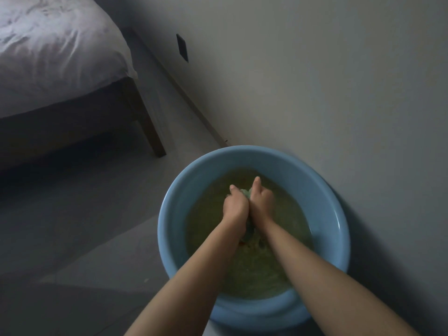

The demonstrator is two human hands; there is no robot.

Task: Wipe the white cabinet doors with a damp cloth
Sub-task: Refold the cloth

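Both hands, the left hand [235, 206] and right hand [261, 202], grip a bunched pale cloth [245, 192] pressed between them over murky water in a blue basin [169, 214] on the floor [97, 226], near the wall.

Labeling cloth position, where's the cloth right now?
Head view, lower centre: the cloth is bunched between the left hand and right hand, both gripping it over the murky water in the blue basin beside the wall.
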